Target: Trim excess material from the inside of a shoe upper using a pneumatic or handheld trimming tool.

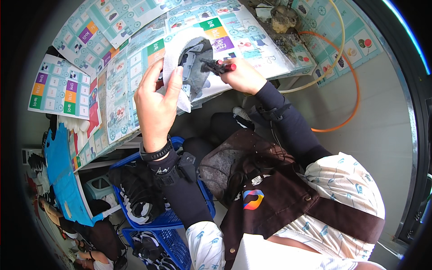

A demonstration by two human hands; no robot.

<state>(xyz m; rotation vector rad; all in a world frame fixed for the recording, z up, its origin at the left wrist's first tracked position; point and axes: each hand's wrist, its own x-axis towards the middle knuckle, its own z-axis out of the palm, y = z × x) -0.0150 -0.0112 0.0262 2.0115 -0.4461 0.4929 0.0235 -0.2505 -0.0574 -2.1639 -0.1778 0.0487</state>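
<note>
My left hand [155, 105] grips a curved piece with a white textured outer band [170, 65] and a dark grey inner face [196, 74]. Its thumb presses on the band, and the fingers curl behind it. The piece stands tilted above the table's front edge; it looks like a shoe upper, though its kind is not certain. My right hand [244, 77] is closed round a black tool with red ends [229, 67]. The tool's dark, ragged tip reaches over the grey inner face; whether it touches cannot be told.
Patterned printed sheets [121, 112] cover the table. A soiled lump [283, 20] sits at the far right, near an orange hose [357, 94] and a pale hose [340, 45]. Blue baskets [166, 222] of black-and-white shoe pieces [141, 198] stand below left. Another person [101, 243] is at lower left.
</note>
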